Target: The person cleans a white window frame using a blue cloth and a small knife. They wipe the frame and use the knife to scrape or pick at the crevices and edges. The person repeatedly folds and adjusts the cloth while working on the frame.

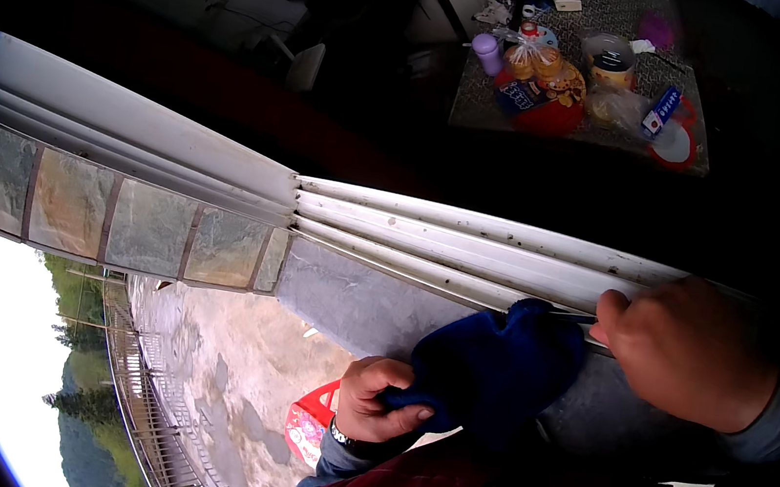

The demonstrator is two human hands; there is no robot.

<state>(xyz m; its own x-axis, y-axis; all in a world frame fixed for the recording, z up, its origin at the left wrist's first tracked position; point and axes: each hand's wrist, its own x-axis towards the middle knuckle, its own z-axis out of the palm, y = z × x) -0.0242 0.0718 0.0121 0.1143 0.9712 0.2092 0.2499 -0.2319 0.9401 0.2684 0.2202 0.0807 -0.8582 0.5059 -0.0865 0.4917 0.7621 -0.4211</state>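
My left hand (380, 401) pinches one end of a dark blue cloth (492, 364) between thumb and fingers. The cloth hangs over the grey stone sill (354, 290) and reaches up to the outer edge of a white window frame track (464, 242). My right hand (694, 350) is closed around a thin, dark tool (576, 317); its kind is not clear. The far end of this tool presses into the cloth's upper fold, at the outer rail, and its tip is hidden there. Dark specks of dirt lie along the track's grooves.
Stone tiles (149, 223) line the wall by the frame's left upright (141, 115). Outside, a red and white container (309, 421) stands on the concrete ground (225, 370), with a railing (142, 388) beyond. Indoors, a table (477, 111) holds food packages and a purple bottle (487, 53).
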